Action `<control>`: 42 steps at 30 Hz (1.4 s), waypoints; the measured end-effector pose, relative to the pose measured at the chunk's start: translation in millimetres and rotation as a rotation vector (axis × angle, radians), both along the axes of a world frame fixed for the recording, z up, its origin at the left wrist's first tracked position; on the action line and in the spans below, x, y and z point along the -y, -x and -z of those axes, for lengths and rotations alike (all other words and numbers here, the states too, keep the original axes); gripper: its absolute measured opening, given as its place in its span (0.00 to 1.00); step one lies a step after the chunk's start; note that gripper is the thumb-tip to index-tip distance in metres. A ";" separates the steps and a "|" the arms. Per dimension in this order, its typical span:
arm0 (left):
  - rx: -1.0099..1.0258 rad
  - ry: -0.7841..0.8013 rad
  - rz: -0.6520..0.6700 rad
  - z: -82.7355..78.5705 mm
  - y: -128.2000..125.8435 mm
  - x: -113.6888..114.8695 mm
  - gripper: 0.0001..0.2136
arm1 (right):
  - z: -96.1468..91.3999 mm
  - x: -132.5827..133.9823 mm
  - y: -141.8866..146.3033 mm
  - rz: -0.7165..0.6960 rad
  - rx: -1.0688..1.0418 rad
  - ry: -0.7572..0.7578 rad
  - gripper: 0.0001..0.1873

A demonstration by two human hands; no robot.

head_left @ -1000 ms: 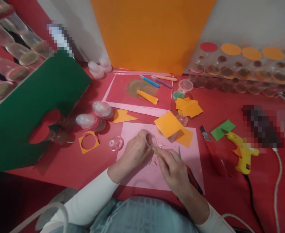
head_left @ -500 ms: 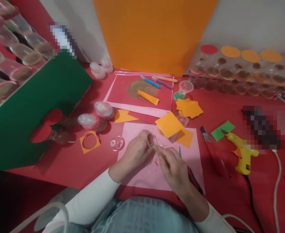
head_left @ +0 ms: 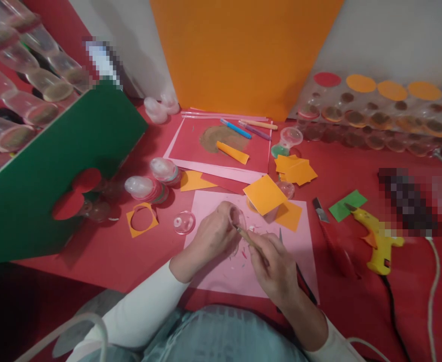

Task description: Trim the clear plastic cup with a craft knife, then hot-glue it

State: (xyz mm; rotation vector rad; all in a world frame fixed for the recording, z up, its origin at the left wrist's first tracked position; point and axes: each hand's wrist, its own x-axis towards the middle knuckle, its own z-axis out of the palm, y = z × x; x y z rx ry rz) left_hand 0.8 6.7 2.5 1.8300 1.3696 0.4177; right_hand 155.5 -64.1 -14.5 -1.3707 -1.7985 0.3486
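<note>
My left hand [head_left: 214, 234] is closed around a small clear plastic cup [head_left: 242, 217], its round mouth turned up toward me. In my right hand [head_left: 275, 271] is a thin paintbrush [head_left: 251, 241] with a wooden handle, its tip at the cup's mouth. Whether the tip touches the inside wall I cannot tell. Both hands are above a pink sheet [head_left: 294, 256] strewn with small scraps. A clear domed plastic piece [head_left: 184, 222] lies left of my left hand. Beyond the hands, an orange square [head_left: 265, 195] rests on something mostly hidden.
A yellow glue gun [head_left: 379, 246] and a red-handled cutter [head_left: 336, 241] lie to the right. A green board [head_left: 93, 120] leans at left, near stacked plastic cups [head_left: 145, 189]. Markers [head_left: 236, 128] lie on red sheets at the back. Bottles with orange discs [head_left: 392, 90] line the right wall.
The whole view has shifted slightly to the right. My right hand and the paintbrush have drawn back a little from the cup, which my left hand still holds.
</note>
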 end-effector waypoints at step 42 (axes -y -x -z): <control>-0.099 -0.215 0.171 2.4 -8.8 13.8 0.06 | -10.0 -7.2 1.3 0.018 -0.278 0.369 0.13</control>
